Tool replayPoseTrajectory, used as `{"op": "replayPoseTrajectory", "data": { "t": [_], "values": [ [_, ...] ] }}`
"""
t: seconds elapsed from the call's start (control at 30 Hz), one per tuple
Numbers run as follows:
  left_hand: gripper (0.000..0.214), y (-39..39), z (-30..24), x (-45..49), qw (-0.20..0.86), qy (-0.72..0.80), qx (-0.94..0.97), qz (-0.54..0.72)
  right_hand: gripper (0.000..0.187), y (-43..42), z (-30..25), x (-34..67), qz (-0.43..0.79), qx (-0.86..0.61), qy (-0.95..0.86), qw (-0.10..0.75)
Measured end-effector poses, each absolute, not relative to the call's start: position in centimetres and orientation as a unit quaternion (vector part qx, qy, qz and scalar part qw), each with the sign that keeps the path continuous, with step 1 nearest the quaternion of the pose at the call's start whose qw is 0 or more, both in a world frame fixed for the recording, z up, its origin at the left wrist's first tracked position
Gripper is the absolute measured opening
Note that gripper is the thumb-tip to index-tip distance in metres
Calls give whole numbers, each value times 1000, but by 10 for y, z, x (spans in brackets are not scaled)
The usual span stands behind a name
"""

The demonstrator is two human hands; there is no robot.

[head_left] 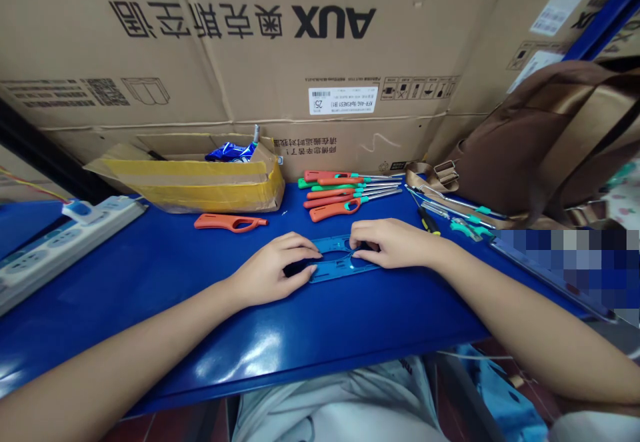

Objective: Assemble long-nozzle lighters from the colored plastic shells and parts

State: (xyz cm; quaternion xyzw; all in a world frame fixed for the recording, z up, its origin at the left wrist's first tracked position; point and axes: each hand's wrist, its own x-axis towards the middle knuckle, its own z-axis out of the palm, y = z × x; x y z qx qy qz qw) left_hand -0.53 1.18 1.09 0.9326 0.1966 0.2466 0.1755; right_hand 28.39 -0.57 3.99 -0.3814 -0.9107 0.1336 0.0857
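On the blue tabletop in front of me lies a flat blue plastic frame (336, 267) with slots and rounded openings; whether it is one part or two side by side, I cannot tell. My left hand (275, 270) grips its left end, fingers on the far strip and thumb at the near one. At the right end, my right hand (383, 242) has curled fingers and thumb closed on it, hiding part of that end. Just beyond lie several red, orange and green long-nosed lighters (333, 211) with metal rods. An orange lighter handle (230, 223) without a rod lies farther left.
A yellow-taped cardboard box (200, 185) holding a blue packet stands at the back left. A power strip (65, 245) runs along the left. At right are a screwdriver (429, 221), metal rods with green parts (467, 229) and a brown bag (530, 142). Large cartons (240, 62) form the back.
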Motion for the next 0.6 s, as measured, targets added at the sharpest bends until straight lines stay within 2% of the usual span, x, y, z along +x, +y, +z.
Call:
{"op": "replayPoseTrajectory", "data": {
  "t": [0.6],
  "values": [
    [27, 16, 5, -7, 190, 211, 924, 255, 6, -6, 42, 286, 125, -385, -910, 83]
  ]
}}
